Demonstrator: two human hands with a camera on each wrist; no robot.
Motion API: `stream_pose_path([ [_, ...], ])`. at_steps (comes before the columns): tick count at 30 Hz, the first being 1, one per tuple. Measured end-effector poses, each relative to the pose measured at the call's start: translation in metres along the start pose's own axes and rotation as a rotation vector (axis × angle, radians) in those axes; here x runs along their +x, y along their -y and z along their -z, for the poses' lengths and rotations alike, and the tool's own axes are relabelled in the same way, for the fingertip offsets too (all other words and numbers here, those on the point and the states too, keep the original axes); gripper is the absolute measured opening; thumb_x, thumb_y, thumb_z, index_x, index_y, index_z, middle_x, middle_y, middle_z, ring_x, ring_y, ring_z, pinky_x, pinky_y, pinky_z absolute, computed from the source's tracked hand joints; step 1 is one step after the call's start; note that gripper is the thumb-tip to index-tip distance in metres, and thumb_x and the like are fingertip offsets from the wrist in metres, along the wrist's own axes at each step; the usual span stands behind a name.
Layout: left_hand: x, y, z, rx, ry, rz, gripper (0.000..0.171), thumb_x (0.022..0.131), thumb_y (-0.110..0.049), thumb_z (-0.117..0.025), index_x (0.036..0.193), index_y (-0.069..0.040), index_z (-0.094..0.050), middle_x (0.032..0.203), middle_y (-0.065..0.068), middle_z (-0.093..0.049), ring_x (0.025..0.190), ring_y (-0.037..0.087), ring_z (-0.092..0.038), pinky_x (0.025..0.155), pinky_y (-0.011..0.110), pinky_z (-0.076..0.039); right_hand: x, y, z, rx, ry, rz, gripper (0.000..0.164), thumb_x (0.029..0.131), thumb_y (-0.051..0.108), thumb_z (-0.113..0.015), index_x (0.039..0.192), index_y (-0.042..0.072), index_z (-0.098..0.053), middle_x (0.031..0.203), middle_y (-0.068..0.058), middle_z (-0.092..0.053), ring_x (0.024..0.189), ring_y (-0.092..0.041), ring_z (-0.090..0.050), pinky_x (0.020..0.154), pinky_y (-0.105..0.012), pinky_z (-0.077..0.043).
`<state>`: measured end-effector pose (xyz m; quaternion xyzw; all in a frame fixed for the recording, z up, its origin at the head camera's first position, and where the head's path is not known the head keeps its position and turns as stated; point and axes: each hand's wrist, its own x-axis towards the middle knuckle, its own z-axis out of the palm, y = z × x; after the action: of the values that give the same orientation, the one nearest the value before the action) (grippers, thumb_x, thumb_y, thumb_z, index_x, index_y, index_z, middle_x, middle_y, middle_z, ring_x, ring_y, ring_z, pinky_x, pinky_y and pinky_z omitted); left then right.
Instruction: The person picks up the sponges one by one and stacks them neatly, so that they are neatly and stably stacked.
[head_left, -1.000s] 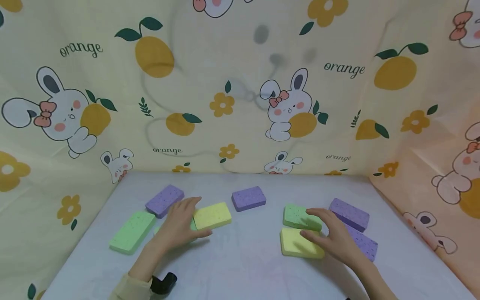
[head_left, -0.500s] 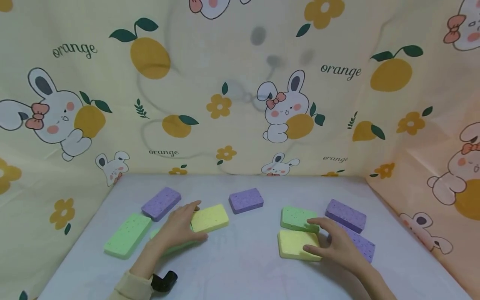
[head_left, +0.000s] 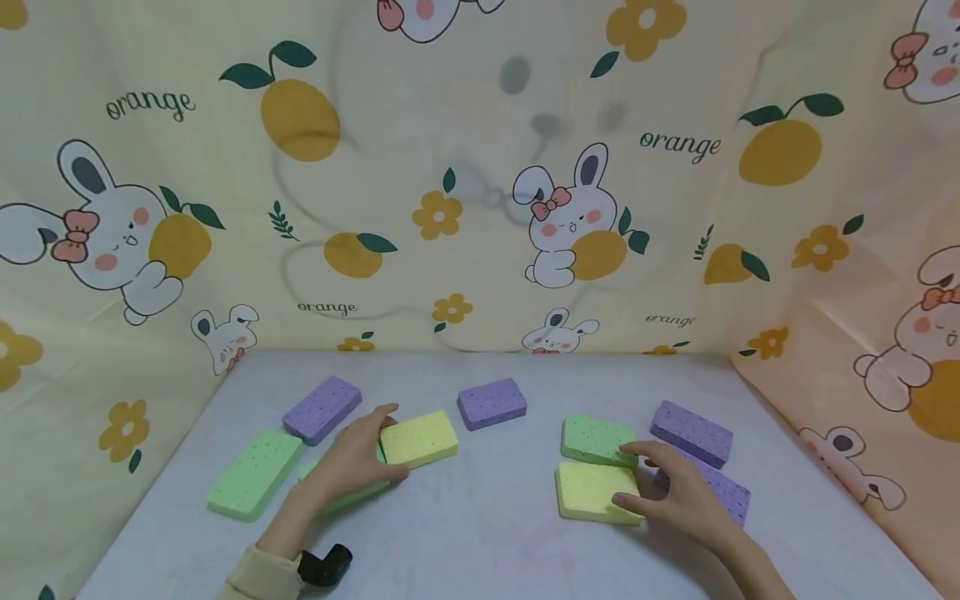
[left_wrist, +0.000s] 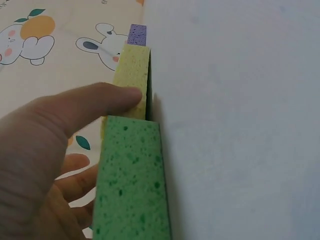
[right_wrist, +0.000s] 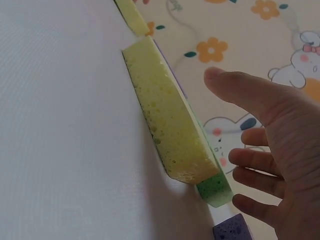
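Observation:
My left hand (head_left: pixel 352 458) holds a yellow sponge (head_left: pixel 422 440) near its left end, thumb on the near side and index finger on the far side. In the left wrist view, the thumb (left_wrist: pixel 117 97) presses on the yellow sponge's side. A green sponge (head_left: pixel 356 493) lies under that hand, partly hidden by it. My right hand (head_left: pixel 686 496) hovers with spread fingers over the right ends of another yellow sponge (head_left: pixel 592 490) and a green sponge (head_left: pixel 596 437). The right wrist view shows its thumb and fingers apart from the sponges.
Purple sponges lie at the back left (head_left: pixel 322 410), back middle (head_left: pixel 492 404) and right, where one (head_left: pixel 692 432) sits behind another (head_left: pixel 723 492). A green sponge (head_left: pixel 257 475) lies far left. A black curved object (head_left: pixel 326 567) is by the left cuff. A printed cloth (head_left: pixel 480 167) walls the table.
The camera view has shifted slightly. My right hand has moved a little nearer and to the right over the sponges. My left hand has slid slightly left along the yellow sponge.

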<state>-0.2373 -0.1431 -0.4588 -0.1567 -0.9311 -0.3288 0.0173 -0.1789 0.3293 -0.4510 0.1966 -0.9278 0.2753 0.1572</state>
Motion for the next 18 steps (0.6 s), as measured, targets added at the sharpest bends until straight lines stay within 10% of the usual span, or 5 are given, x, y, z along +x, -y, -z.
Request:
stream_pose_path([
  [18, -0.003, -0.026, 0.004, -0.162, 0.045, -0.193, 0.091, 0.07, -0.026, -0.091, 0.145, -0.01, -0.042, 0.125, -0.002, -0.06, 0.117, 0.022, -0.052, 0.104, 0.051, -0.04, -0.002, -0.003, -0.001, 0.014, 0.022, -0.011, 0.063, 0.07, 0.044, -0.088, 0.121, 0.014, -0.065, 0.119, 0.006, -0.064, 0.105, -0.024, -0.061, 0.085, -0.043, -0.055],
])
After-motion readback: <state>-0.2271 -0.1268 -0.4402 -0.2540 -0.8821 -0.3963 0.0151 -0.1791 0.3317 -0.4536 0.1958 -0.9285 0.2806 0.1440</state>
